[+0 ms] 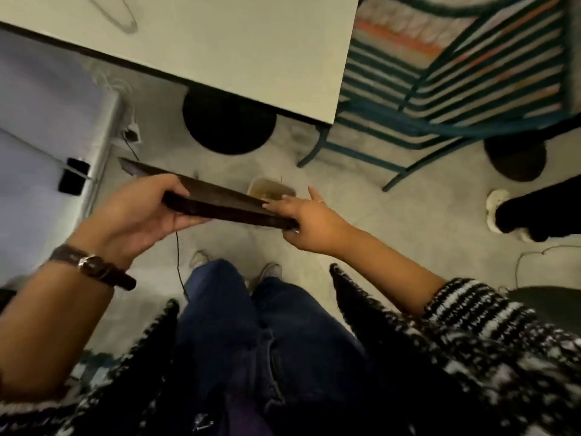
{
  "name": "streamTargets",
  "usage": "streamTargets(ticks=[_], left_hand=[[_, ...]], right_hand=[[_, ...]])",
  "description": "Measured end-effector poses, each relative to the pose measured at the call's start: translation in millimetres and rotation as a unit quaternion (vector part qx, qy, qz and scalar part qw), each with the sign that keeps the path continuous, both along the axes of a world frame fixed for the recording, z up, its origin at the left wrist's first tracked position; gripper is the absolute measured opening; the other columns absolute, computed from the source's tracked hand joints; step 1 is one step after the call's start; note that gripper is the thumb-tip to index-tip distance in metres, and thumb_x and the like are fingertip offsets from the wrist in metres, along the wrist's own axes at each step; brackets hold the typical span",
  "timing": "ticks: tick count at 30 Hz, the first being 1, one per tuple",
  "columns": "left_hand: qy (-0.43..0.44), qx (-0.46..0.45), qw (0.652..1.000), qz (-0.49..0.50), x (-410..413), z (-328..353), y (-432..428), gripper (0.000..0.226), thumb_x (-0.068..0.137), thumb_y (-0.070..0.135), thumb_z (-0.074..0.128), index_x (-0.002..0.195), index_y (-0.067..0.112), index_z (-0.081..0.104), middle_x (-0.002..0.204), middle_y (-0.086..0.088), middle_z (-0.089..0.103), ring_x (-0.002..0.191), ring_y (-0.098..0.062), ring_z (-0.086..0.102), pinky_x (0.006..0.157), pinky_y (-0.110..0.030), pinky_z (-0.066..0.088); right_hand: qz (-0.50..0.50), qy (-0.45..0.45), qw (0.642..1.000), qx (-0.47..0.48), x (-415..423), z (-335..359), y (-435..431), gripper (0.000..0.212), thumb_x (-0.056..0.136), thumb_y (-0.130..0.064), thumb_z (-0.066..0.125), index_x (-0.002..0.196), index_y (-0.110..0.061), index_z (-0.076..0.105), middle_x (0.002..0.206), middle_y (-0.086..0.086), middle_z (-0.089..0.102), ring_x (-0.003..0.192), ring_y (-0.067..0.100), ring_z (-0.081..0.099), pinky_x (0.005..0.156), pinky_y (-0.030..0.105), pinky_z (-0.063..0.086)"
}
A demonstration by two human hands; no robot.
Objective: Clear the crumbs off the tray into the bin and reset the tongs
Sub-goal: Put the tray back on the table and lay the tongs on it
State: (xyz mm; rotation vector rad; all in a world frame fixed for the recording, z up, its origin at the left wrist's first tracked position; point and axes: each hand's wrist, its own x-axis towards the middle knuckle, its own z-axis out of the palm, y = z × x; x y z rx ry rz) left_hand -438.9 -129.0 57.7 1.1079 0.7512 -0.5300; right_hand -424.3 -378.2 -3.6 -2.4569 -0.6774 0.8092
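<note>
A dark brown tray (217, 196) is tilted on edge above the floor, its right end lowest. My left hand (141, 209) grips the tray's near left edge, thumb on top. My right hand (311, 218) rests at the tray's right end, fingers spread flat on its upper face near the low corner. Just beyond that corner a small beige bin (273, 188) stands on the floor, with brownish bits inside. Metal tongs (121, 14) lie on the white table at the top left.
The white table (235, 51) fills the top, with a black round base (229, 124) under it. A green metal chair (440, 89) stands at right. Another person's white shoe (498, 209) is at far right. A thin cable (179, 262) runs along the floor.
</note>
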Motion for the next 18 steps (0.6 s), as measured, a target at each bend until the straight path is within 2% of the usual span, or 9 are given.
streamTargets(ticks=[3, 5, 7, 8, 10, 12, 14, 16, 18], left_hand=[[-0.048, -0.05, 0.997, -0.018, -8, 34, 31, 0.025, 0.076, 0.0, 0.044, 0.099, -0.005, 0.054, 0.1, -0.022, 0.07, 0.091, -0.031, 0.07, 0.064, -0.033, 0.059], [-0.071, -0.066, 0.995, -0.031, -7, 54, 55, 0.045, 0.066, 0.007, 0.059, 0.108, -0.004, 0.052, 0.101, -0.024, 0.07, 0.093, -0.034, 0.069, 0.064, -0.035, 0.059], [-0.071, -0.08, 0.994, -0.029, -1, 71, 79, 0.075, 0.046, 0.01, 0.081, 0.113, -0.001, 0.049, 0.104, -0.026, 0.068, 0.096, -0.035, 0.068, 0.064, -0.038, 0.059], [-0.066, -0.085, 0.994, -0.028, 3, 78, 91, 0.086, 0.036, 0.011, 0.087, 0.112, -0.002, 0.05, 0.105, -0.027, 0.068, 0.096, -0.036, 0.068, 0.064, -0.04, 0.059], [-0.061, -0.094, 0.993, -0.041, 14, 92, 114, 0.082, 0.031, 0.012, 0.089, 0.105, -0.011, 0.06, 0.108, -0.028, 0.066, 0.098, -0.037, 0.067, 0.064, -0.039, 0.059], [-0.07, -0.099, 0.991, -0.064, 27, 107, 136, 0.064, 0.037, 0.012, 0.087, 0.095, -0.008, 0.071, 0.109, -0.025, 0.067, 0.1, -0.034, 0.067, 0.065, -0.038, 0.059], [-0.087, -0.084, 0.989, -0.082, 41, 120, 159, 0.058, 0.037, 0.014, 0.087, 0.091, -0.004, 0.073, 0.107, -0.023, 0.069, 0.098, -0.033, 0.068, 0.064, -0.038, 0.059], [-0.101, -0.073, 0.989, -0.083, 58, 132, 182, 0.061, 0.031, 0.012, 0.087, 0.089, -0.005, 0.073, 0.099, -0.022, 0.071, 0.089, -0.032, 0.07, 0.058, -0.037, 0.059], [-0.115, -0.057, 0.99, -0.063, 77, 142, 203, 0.064, 0.023, 0.008, 0.086, 0.084, 0.002, 0.067, 0.09, -0.019, 0.071, 0.079, -0.031, 0.072, 0.054, -0.038, 0.059]], right_hand=[[0.053, -0.03, 0.998, -0.009, 6, 48, -3, 0.056, 0.085, -0.03, 0.063, 0.138, -0.028, 0.044, 0.138, -0.003, 0.052, 0.132, 0.014, 0.041, 0.115, 0.047, 0.003], [0.04, 0.032, 0.998, 0.021, 9, 81, -5, 0.061, 0.079, -0.055, 0.063, 0.135, -0.039, 0.043, 0.133, -0.012, 0.055, 0.123, 0.01, 0.049, 0.113, 0.027, 0.014], [-0.019, 0.116, 0.988, 0.099, 15, 113, -7, 0.053, 0.073, -0.067, 0.059, 0.122, -0.055, 0.046, 0.124, -0.023, 0.056, 0.114, 0.001, 0.053, 0.097, 0.007, 0.03], [-0.054, 0.13, 0.981, 0.134, 19, 123, -9, 0.044, 0.075, -0.068, 0.055, 0.117, -0.057, 0.048, 0.123, -0.025, 0.055, 0.113, -0.004, 0.053, 0.09, 0.003, 0.036], [-0.122, 0.125, 0.969, 0.174, 30, 131, -10, 0.041, 0.081, -0.069, 0.042, 0.116, -0.053, 0.054, 0.127, -0.023, 0.055, 0.114, -0.006, 0.051, 0.089, 0.006, 0.037], [-0.208, 0.098, 0.958, 0.17, 43, 119, -5, 0.052, 0.086, -0.068, 0.032, 0.124, -0.041, 0.054, 0.132, -0.015, 0.051, 0.114, 0.004, 0.05, 0.1, 0.019, 0.032], [-0.304, 0.071, 0.936, 0.16, 59, 101, 5, 0.055, 0.092, -0.055, 0.033, 0.131, -0.022, 0.052, 0.137, -0.002, 0.049, 0.118, 0.013, 0.049, 0.106, 0.028, 0.032], [-0.366, 0.085, 0.912, 0.166, 72, 88, 18, 0.045, 0.098, -0.041, 0.035, 0.122, -0.01, 0.057, 0.129, 0.008, 0.056, 0.112, 0.016, 0.054, 0.094, 0.023, 0.039], [-0.457, 0.152, 0.847, 0.225, 87, 81, 37, 0.037, 0.099, -0.041, 0.036, 0.098, -0.017, 0.064, 0.097, 0.003, 0.072, 0.085, 0.013, 0.067, 0.068, 0.021, 0.051]])
